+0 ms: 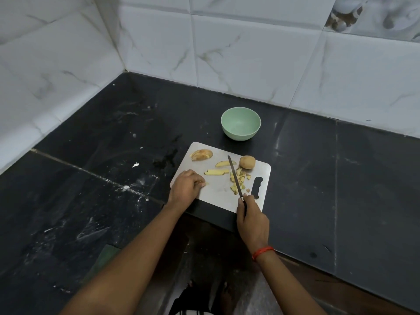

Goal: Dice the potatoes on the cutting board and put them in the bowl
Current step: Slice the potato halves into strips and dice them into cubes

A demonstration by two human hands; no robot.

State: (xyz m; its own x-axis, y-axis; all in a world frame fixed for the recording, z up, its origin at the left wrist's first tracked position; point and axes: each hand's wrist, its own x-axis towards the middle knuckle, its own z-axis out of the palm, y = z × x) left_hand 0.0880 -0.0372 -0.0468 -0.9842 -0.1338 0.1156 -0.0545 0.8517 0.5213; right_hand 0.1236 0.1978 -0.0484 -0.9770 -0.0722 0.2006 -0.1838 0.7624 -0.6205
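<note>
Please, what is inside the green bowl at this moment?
Nothing that shows: the bowl looks empty, its bottom bare. The near inner wall is hidden by the rim. The diced potato is on the cutting board.

Home kitchen, corner: my black stone worktop [91, 201], white marbled wall tiles [250, 53], steel cutting board [218, 194], green bowl [238, 135].

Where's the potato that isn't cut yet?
In the head view, the whole potato sits on the cutting board, far right corner, between the green bowl and the diced pieces.
</note>
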